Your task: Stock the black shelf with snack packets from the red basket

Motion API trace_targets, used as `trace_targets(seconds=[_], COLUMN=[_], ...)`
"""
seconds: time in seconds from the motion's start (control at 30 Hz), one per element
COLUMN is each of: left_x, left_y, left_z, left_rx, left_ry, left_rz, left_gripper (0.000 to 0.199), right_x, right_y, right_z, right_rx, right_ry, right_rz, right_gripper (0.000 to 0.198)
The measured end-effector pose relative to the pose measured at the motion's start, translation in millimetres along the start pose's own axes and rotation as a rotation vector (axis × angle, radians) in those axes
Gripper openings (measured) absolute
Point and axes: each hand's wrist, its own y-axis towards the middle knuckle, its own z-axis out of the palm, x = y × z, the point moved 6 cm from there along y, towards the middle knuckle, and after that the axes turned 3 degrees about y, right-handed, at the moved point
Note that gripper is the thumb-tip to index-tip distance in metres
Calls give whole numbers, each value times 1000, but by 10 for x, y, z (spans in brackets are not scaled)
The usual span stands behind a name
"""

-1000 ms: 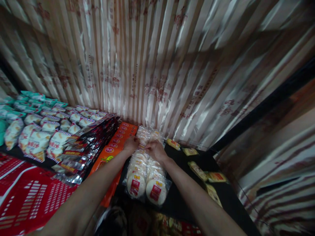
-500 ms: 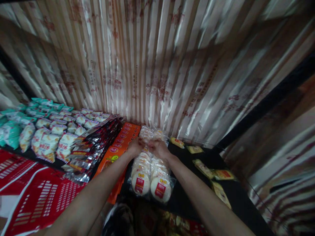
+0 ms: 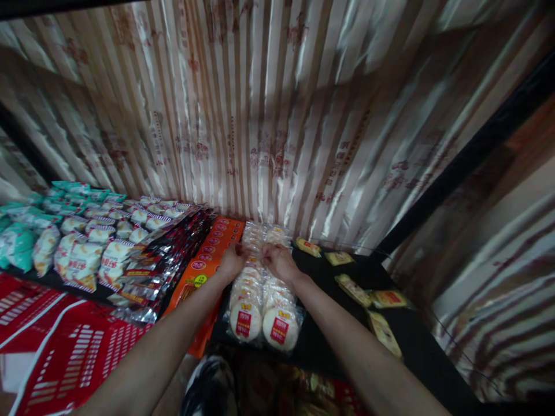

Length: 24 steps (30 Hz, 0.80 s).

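Two rows of round white flatcakes in clear wrappers with red labels run from the front of the black shelf toward the back. Beside the left row is my left hand, its fingers curled and pinched over the wrappers. My right hand is closed above the right row, thumb and fingers drawn together. Whatever the fingertips grip cannot be made out among the shiny wrappers. An orange printed box lies along the left row, under my left wrist.
Left of the box stand silvery-red packets, white snack bags and teal bags. Red baskets are at the lower left. Several small yellow packets lie scattered to the right. A striped curtain hangs behind.
My hands have moved slightly apart, the left one shifting left off the middle of the rows. The view has shifted a little. The front flatcakes stay in their rows.
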Motion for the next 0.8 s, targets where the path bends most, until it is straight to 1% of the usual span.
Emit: trace_targets(seconds=[0.1,0.2,0.3,0.37,0.47,0.57,0.67,0.8], left_x=[-36,-57,-52,-39,-3,59,133,196], left_y=[-87,-178,-223,-219,-188,-160,-150,-149], left_z=[-99,-206,-250,-222,-151,-96,-53,-19], left_rx=[-7,-28,-16,25,66,54,25,3], left_ry=[147,282,357,358,312,249,187,125], left_rz=[28,20,-9,-11,3,-5,-22,-25], left_gripper=[30,36,38,32,22,19,19,21], right_x=[39,90,108,116,116,96,95,116], right_y=[-26,-44,-81,-134,-232,-284,-271,-241], right_z=[1,8,-13,-39,-63,-55,-21,-4], right_rx=[4,8,-34,-59,-44,-14,-10,-30], right_ry=[-29,-12,17,23,19,9,15,43], right_rz=[-35,-104,-128,-147,-147,-89,-44,-11], right_gripper=[15,14,12,11,11,12,12,9])
